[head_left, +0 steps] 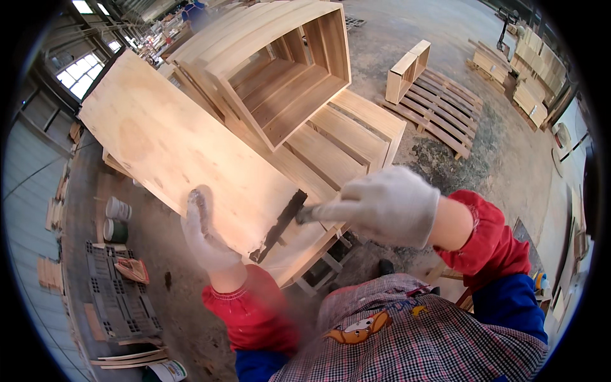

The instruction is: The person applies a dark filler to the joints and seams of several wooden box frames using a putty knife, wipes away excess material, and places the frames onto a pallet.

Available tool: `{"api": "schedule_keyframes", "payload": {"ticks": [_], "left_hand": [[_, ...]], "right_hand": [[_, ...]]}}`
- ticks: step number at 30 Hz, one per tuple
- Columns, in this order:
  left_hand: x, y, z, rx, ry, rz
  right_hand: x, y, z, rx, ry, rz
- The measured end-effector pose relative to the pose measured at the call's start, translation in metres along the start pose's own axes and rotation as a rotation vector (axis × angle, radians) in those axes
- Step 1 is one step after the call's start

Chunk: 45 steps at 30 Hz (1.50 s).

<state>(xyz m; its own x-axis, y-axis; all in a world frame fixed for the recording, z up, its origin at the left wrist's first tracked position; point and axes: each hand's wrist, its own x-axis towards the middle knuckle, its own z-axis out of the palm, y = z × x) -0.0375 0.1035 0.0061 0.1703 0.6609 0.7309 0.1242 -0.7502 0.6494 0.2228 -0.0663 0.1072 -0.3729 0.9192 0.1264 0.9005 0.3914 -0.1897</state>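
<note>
Head view showed your gloved left hand (211,239) at the left edge of the pale board (172,140), thumb over its face; you could not tell whether the fingers closed underneath. The board sloped from far left to near centre, above slatted woodwork (347,134). Your gloved right hand (391,207) was blurred, its fingers bent toward the ragged dark strip (278,226) along the board's near end; whether they gripped anything was unclear.

As a judgement, the board could have slid or tipped if your left hand had eased off, since no other hand steadied it. If the strip was wet, a straying finger could have smeared the pale face. A rough edge could have snagged a glove.

Just beyond, an open wooden box (254,38) stood on the slatted woodwork, hemming in the board's right side. Farther right, a small wooden frame (398,75) rested on a pallet (445,100). Buckets (119,209) and a black plastic rack (124,293) lined the floor on the left, likely to catch your feet if you stepped that way.
</note>
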Motion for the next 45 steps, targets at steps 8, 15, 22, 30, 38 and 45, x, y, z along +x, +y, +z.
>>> {"api": "schedule_keyframes", "payload": {"ticks": [8,15,22,30,38,45], "left_hand": [[-0.004,-0.003,-0.008,0.009,-0.021,0.182],[-0.006,-0.003,-0.007,-0.017,-0.018,0.132],[0.000,0.005,-0.003,0.050,-0.028,0.247],[0.000,0.007,0.004,-0.457,0.120,-0.209],[0.019,0.023,0.010,-0.784,0.233,-0.580],[0.017,0.017,0.000,-0.908,0.233,-0.639]], "right_hand": [[0.008,0.012,-0.010,-0.098,-0.054,0.042],[-0.011,0.016,0.004,0.061,0.126,0.108],[-0.009,-0.001,0.009,0.039,0.067,0.181],[0.001,-0.017,-0.007,0.045,-0.075,0.127],[0.017,-0.057,0.008,0.098,-0.104,-0.152],[0.015,-0.034,-0.011,-0.062,-0.245,-0.026]]}}
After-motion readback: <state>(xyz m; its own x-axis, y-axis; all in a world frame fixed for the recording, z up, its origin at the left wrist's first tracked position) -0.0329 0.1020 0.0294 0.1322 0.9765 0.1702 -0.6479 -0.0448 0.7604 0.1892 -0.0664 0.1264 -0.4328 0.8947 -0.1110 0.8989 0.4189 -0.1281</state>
